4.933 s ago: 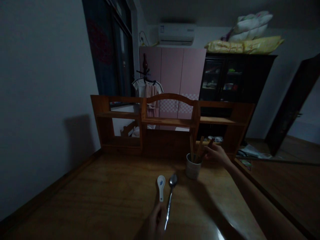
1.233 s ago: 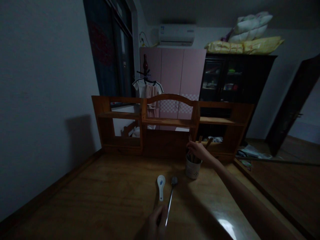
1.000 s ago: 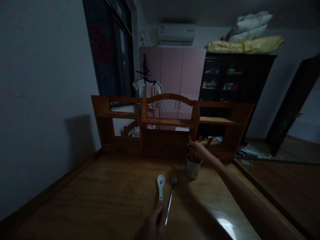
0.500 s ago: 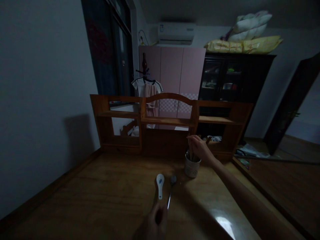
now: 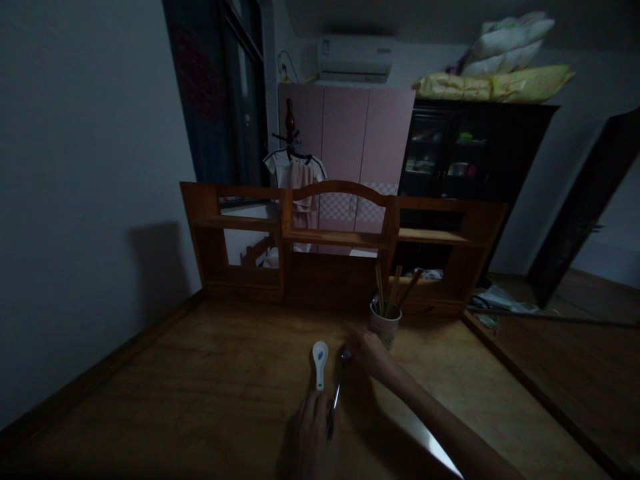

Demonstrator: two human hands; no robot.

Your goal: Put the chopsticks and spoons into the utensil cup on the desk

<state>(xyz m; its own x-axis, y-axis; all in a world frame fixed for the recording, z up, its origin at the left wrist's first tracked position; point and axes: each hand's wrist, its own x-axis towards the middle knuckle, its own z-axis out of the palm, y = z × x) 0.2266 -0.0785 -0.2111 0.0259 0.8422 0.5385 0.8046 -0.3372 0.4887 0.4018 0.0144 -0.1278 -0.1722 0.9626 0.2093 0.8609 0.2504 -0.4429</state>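
A white ceramic spoon (image 5: 320, 360) with a small blue mark lies on the table. To its right is a long-handled metal spoon (image 5: 338, 387). My left hand (image 5: 315, 433) is low in the middle, fingers stretched forward beside the ends of both handles; whether it touches them is unclear. My right hand (image 5: 369, 350), smeared by motion, is over the table beside the metal spoon's bowl, its fingertips indistinct. Behind it stands a pale patterned cup (image 5: 383, 327), partly covered by the hand. Several wooden chopsticks (image 5: 394, 290) stick up from the cup.
A wooden shelf rack (image 5: 335, 239) runs along the back of the wooden table (image 5: 225, 380). A wall (image 5: 100, 267) borders the left side, and a raised wooden edge (image 5: 520, 370) lines the right. Beyond stand a pink wardrobe (image 5: 345, 133) and a dark cabinet (image 5: 480, 153).
My right hand has let go of the chopsticks in the cup and moved down and left towards the metal spoon. My left hand has gone from a closed shape to outstretched fingers.
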